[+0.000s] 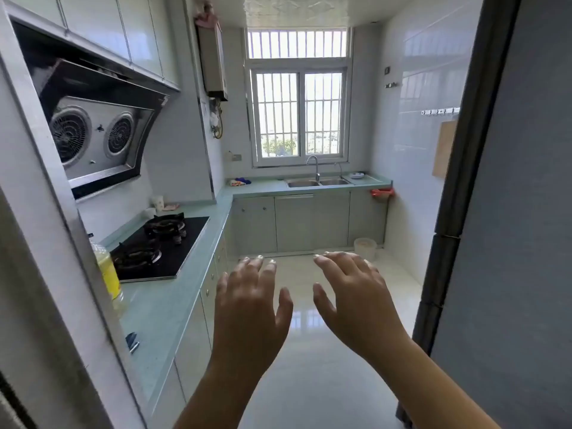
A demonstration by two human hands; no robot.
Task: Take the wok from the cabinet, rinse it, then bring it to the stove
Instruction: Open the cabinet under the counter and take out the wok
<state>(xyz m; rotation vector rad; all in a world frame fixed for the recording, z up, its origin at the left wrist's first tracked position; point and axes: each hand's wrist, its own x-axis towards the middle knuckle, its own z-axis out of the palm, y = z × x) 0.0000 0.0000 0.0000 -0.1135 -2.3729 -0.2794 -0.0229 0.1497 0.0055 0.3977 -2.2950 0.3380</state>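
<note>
From the head camera, the left hand (252, 300) and the right hand (353, 300) are held out side by side, palms down, fingers spread and holding nothing, above the shiny white floor (312, 366) at the near end of a narrow kitchen. The 2 hands are just apart, thumbs pointing toward each other. Along the left side runs a pale green counter (161, 308) with a black stove (161, 247) set into it, showing 2 burners, 1 nearer and 1 farther. Above the stove hangs a range hood (93, 134) with 2 round vents. At the near left edge of the counter stands a bottle of yellow oil (108, 274), partly hidden by a door frame. On the far wall, beneath a barred window (298, 114), a sink (318, 182) with 2 basins and a tall faucet (314, 167) sits in the counter. Under the counter run lower cabinets (294, 222), all with doors closed. The wok cannot be seen anywhere in this view. A white bucket (365, 247) stands on the floor at the far right, and a red bag (382, 193) hangs near the sink's right end. A dark fridge (510, 212) fills the near right.
</note>
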